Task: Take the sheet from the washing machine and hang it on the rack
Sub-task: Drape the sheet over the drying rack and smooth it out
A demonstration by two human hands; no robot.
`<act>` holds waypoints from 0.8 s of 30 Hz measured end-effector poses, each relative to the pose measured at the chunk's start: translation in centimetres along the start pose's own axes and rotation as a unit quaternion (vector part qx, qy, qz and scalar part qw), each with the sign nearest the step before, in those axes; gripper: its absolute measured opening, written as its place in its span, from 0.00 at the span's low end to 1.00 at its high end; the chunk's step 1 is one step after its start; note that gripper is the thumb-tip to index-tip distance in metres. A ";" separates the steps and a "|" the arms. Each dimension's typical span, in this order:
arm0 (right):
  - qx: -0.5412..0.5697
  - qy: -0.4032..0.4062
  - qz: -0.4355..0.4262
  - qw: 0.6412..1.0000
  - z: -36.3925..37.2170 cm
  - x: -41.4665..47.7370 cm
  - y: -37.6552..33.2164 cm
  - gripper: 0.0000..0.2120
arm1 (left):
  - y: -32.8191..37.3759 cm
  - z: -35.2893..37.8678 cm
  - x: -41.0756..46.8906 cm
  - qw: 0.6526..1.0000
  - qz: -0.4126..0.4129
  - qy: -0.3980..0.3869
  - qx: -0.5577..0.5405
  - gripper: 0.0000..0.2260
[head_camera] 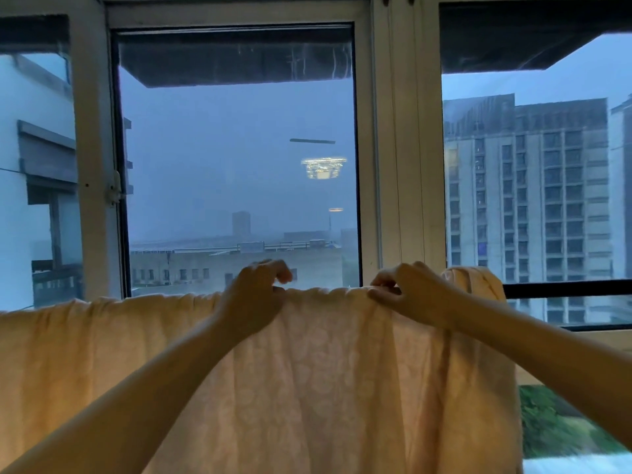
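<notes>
While the peach sheet (307, 378) is hung draped in front of the window (236, 148), its gathered top edge is pinched by the left hand (254, 295) and by the right hand (408, 292), held near each other.

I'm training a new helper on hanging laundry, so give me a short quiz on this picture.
1. True or false: the sheet lies heaped on the floor.
2. The left hand and right hand are: A) apart from the sheet; B) pinching its top edge; C) holding its bottom hem.
3. Fill in: behind the sheet is a large ___.
Key: 1 false, it hangs draped; 2 B; 3 window.
</notes>
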State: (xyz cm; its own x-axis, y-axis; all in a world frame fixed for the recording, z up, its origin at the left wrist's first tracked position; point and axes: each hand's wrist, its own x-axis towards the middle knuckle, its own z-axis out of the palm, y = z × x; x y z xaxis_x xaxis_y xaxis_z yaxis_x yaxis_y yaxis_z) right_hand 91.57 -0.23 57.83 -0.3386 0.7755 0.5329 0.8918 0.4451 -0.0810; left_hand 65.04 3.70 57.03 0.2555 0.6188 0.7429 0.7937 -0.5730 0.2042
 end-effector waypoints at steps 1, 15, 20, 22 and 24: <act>0.000 0.002 0.001 1.000 0.0 -0.1 0.0 0.14 | 1.1 0.4 -0.1 0.999 0.033 -0.009 -0.025 0.08; -0.026 0.061 0.037 0.997 -1.7 -3.6 1.8 0.10 | 5.0 3.7 0.8 0.985 0.091 0.016 -0.146 0.03; 0.003 0.116 0.050 0.992 -1.0 -2.3 2.2 0.08 | 4.6 3.7 1.2 0.991 0.025 0.026 -0.131 0.11; -0.012 0.131 0.064 0.989 -1.0 -2.1 2.6 0.08 | 4.4 3.9 1.3 0.992 0.014 0.037 -0.121 0.12; -0.024 0.161 0.077 0.984 -1.1 -2.0 3.2 0.07 | 3.6 4.0 1.6 0.992 -0.002 0.050 -0.120 0.10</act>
State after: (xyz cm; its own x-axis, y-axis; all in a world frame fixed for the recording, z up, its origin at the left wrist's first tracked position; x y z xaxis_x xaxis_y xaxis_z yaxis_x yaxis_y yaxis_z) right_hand 95.42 -0.80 57.42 -0.0922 0.6460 0.7578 0.9410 0.3054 -0.1458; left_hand 70.47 4.77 56.37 0.1865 0.5716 0.7991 0.6378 -0.6891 0.3441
